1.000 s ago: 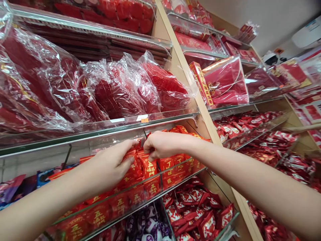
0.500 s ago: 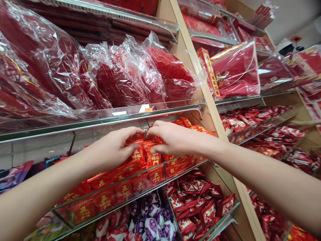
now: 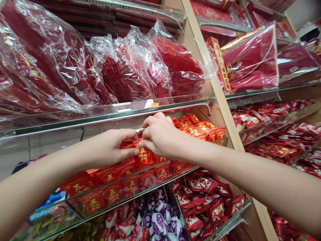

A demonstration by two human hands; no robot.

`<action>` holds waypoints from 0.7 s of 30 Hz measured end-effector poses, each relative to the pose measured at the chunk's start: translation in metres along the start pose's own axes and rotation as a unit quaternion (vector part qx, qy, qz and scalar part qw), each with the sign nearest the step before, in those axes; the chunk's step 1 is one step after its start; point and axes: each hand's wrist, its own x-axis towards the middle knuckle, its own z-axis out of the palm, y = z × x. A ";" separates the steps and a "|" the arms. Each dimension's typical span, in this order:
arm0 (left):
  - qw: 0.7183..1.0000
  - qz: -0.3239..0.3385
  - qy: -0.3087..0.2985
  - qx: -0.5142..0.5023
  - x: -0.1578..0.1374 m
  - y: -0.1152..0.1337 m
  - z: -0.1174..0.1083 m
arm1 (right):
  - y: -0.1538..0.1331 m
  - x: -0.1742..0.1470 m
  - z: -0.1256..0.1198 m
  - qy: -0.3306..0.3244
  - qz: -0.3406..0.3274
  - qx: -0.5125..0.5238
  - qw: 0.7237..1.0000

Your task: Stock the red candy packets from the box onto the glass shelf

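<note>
While both hands (image 3: 140,145) pinch, glossy red packets (image 3: 144,155)

This was a shop selling festive goods and sweets. Glass-fronted shelves (image 3: 160,100) on wooden uprights (image 3: 218,97) ran from 9 to 3 o'clock, stocked with cellophane-wrapped red decorations (image 3: 140,67), bins of red candy packets (image 3: 105,187), purple-wrapped sweets (image 3: 157,221) at 6 o'clock, and an orange price label (image 3: 154,104).

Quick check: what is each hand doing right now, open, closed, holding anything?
Left hand: closed, pinching a red packet at its left edge.
Right hand: closed, gripping the same red packet from above.
</note>
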 end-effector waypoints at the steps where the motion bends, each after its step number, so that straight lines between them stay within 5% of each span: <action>1: 1.000 -0.001 -0.008 -0.011 0.003 0.000 0.001 | 0.001 0.002 0.000 -0.016 0.020 -0.004 1.000; 9: 0.999 -0.011 -0.044 -0.020 0.009 0.000 0.000 | -0.005 0.011 -0.010 -0.141 0.058 -0.017 0.988; 14: 0.999 -0.003 -0.051 0.000 0.005 -0.002 -0.001 | 0.008 0.017 -0.022 -0.185 0.048 0.062 0.980; 17: 0.998 -0.018 -0.058 0.005 0.004 0.000 -0.003 | 0.014 0.025 -0.019 -0.179 0.064 0.025 0.981; 21: 0.998 -0.026 -0.058 -0.006 0.006 0.003 -0.005 | 0.009 0.037 -0.015 -0.253 0.093 -0.006 0.963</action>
